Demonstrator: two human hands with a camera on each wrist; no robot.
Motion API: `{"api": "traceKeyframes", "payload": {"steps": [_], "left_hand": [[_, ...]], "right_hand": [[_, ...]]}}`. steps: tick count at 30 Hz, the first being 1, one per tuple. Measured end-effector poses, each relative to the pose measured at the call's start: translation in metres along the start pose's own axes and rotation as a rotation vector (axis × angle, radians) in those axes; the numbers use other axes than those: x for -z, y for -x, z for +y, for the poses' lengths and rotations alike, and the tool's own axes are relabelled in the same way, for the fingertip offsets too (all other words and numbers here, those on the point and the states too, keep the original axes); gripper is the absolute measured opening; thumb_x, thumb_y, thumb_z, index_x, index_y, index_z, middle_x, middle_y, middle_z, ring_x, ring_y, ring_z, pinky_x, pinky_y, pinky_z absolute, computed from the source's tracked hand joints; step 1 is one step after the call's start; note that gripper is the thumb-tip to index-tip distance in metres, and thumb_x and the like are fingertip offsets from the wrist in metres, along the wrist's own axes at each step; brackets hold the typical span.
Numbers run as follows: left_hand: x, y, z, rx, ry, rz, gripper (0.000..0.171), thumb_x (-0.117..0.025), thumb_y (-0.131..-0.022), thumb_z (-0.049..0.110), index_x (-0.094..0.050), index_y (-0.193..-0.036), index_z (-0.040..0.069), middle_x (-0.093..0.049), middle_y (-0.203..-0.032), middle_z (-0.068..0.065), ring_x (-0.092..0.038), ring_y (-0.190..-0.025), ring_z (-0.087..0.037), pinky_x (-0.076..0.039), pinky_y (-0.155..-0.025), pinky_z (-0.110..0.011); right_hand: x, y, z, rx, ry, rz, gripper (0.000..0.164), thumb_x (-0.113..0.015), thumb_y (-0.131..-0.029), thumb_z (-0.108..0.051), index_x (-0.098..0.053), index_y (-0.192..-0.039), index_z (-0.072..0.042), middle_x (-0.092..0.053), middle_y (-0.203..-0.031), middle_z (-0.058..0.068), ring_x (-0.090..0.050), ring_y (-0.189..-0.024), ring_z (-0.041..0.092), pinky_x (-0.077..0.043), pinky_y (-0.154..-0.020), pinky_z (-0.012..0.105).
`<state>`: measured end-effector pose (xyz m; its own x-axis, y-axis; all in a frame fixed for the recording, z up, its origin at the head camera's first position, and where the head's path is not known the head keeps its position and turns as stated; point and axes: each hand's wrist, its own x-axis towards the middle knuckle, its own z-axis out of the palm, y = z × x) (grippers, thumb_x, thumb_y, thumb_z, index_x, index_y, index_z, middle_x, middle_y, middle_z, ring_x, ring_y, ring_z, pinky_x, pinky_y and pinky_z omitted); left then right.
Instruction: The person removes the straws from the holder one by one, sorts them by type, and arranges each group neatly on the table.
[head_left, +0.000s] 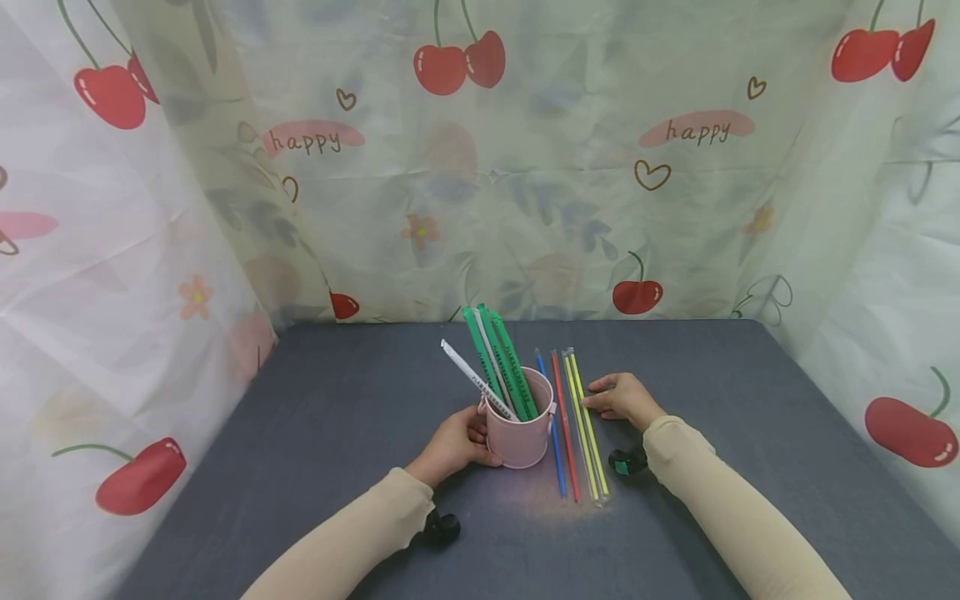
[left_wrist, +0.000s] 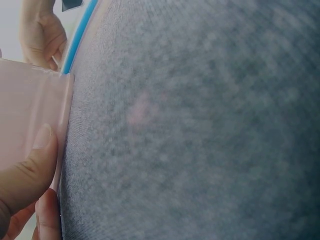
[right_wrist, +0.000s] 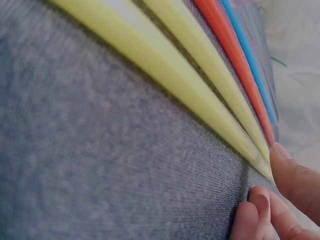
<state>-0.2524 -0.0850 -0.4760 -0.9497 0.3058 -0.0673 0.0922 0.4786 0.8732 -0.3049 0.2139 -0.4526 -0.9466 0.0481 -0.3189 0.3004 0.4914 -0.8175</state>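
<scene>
My left hand holds the side of a small pink pail; in the left wrist view its thumb presses the pail wall. Several paper-wrapped straws stand in the pail: green ones and white ones, one white straw leaning left. Right of the pail lie a blue straw, a red straw and two yellow straws, side by side in clear wrappers. My right hand is beside the yellow straws, thumb and fingers apart, fingertips at the nearer one's edge. No firm grip shows.
The dark grey tabletop carries everything. A cherry-print curtain hangs behind it and on both sides. Black wrist cameras sit at the left cuff and the right cuff, close to the table.
</scene>
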Motion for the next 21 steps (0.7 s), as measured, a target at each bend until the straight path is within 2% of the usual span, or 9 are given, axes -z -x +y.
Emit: {"api": "traceKeyframes", "payload": {"steps": [9, 21], "left_hand": [[-0.0002, 0.0001, -0.0002, 0.004, 0.000, 0.002, 0.061, -0.089, -0.065, 0.007, -0.057, -0.117, 0.003, -0.062, -0.097, -0.009, -0.060, -0.084, -0.017, -0.054, -0.073, -0.032], [0.0003, 0.0001, -0.0009, -0.008, 0.006, -0.001, 0.061, -0.089, -0.065, 0.007, -0.057, -0.117, 0.003, -0.061, -0.096, -0.009, -0.059, -0.083, -0.017, -0.054, -0.071, -0.031]], "right_hand": [[-0.0008, -0.0004, 0.0004, -0.001, -0.001, 0.011, 0.043, -0.075, -0.083, -0.009, -0.059, -0.120, 0.005, -0.065, -0.104, 0.015, -0.064, -0.077, 0.013, -0.057, -0.071, 0.031], [-0.0012, 0.0002, 0.0006, 0.006, -0.008, 0.012, 0.042, -0.075, -0.084, -0.010, -0.059, -0.119, 0.005, -0.061, -0.111, 0.018, -0.064, -0.078, 0.013, -0.056, -0.071, 0.030]]}}
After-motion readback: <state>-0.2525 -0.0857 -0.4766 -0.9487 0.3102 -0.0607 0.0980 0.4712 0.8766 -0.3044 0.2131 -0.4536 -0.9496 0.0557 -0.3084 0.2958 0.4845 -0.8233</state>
